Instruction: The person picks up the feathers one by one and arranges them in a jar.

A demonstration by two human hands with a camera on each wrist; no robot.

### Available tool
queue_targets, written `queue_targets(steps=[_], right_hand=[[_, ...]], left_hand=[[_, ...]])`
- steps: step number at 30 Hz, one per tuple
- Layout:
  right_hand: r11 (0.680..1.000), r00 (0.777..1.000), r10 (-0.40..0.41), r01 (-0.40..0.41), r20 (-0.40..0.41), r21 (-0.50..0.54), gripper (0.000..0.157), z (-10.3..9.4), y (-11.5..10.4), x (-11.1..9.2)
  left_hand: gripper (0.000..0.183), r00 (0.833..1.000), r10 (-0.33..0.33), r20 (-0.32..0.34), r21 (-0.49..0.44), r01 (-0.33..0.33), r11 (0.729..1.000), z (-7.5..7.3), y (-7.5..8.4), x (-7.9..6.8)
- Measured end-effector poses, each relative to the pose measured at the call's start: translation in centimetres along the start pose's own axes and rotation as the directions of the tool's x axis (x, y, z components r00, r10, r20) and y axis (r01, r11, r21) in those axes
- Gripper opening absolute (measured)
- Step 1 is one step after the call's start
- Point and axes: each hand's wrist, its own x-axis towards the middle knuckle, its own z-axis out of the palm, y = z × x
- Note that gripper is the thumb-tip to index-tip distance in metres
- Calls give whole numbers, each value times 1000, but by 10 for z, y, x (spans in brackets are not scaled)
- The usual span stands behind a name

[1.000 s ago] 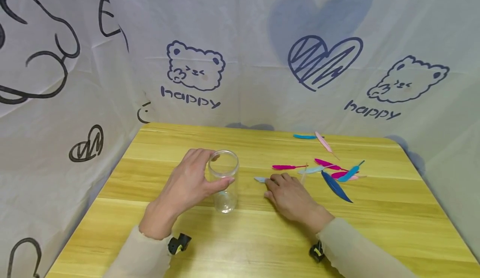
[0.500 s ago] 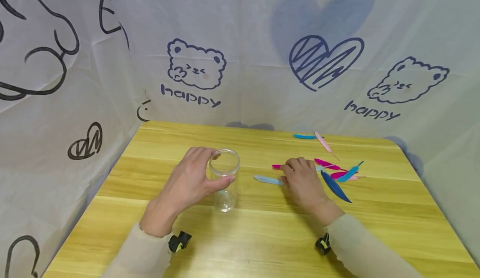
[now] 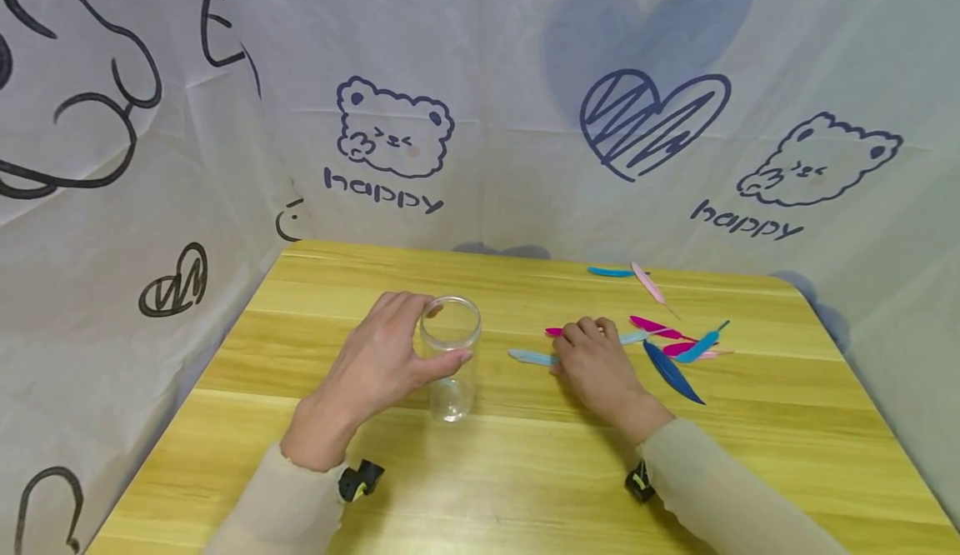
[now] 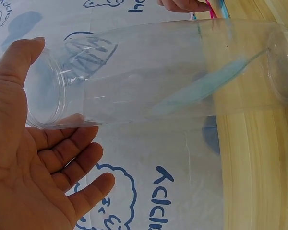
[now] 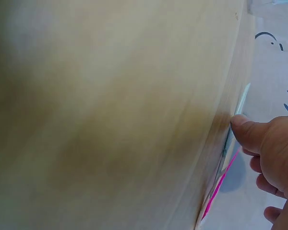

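Note:
My left hand [image 3: 360, 380] grips a tall clear jar [image 3: 452, 401] near its open rim, thumb on the near side. The jar stands upright on the table. A pale turquoise feather [image 4: 206, 84] leans inside it, its quill toward the base, as the left wrist view shows. Right of the jar, my right hand [image 3: 600, 367] is low over the table, thumb and fingers pinching a light blue feather [image 3: 532, 357]. The thumb meets this feather [image 5: 243, 98] in the right wrist view. A magenta feather [image 3: 553, 332] lies partly hidden behind the right hand.
Several feathers lie on the wooden table [image 3: 337, 280] to the right, including a dark blue feather [image 3: 672, 374] and a bright blue one. Farther back are a pale pink feather [image 3: 647, 282] and another blue feather [image 3: 609, 272]. A printed white cloth [image 3: 510, 188] stands behind.
My right hand moved right and away along the light blue feather, uncovering more of it, then came slightly back left. My left hand and the jar have stayed in place.

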Motion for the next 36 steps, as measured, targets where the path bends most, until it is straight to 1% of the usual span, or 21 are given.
queue_targets(steps=[6,13,18,22,26,32,36], right_hand=[[999,998,-31,33,46,-33,22,0,0,3],[999,994,-48,51,101,-20,17,2,1,10],[999,990,-45,45,135,6,12,-1,0,15],[1000,986,-26,24,164,15,14,-2,-1,17],[1000,985,-15,14,171,7,17,-2,-2,16],[999,987,-25,30,161,-29,14,-3,-1,14],[999,979,-42,45,200,-15,11,-8,-1,17]], left_hand=[[72,1000,-1,4,6,1,1000,0,1,1],[72,1000,2,7,9,-2,1000,0,1,2],[72,1000,7,2,13,-7,1000,2,1,1],[72,1000,11,-4,16,-11,1000,2,0,1],[72,1000,11,-5,16,-11,1000,2,1,1],[72,1000,16,-3,15,-16,1000,2,1,1],[72,1000,12,0,13,-12,1000,2,1,1]])
